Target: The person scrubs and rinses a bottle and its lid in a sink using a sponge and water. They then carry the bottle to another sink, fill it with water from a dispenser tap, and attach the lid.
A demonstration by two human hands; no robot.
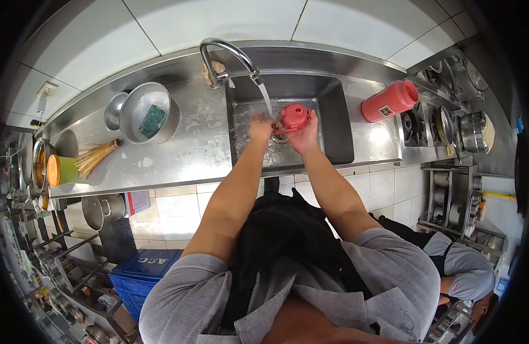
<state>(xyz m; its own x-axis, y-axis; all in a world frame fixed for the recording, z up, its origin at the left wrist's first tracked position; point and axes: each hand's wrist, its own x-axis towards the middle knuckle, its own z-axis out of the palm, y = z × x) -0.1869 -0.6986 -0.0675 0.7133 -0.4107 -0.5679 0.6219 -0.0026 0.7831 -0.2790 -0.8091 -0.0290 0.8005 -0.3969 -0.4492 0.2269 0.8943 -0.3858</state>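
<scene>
Over the sink, my right hand grips a red bottle lid from its right side and below. My left hand is at the lid's left edge, beside the stream of water; its fingers are smeared by motion. Water runs from the curved chrome faucet down between the hand and the lid. A red bottle without a lid lies tilted in view on the counter right of the sink, its round mouth showing.
Left of the sink, a metal pot holds a green scouring pad. A bamboo whisk lies near a green and orange container. Stove burners stand at the right. Another person is at the lower right, near a blue bin opposite.
</scene>
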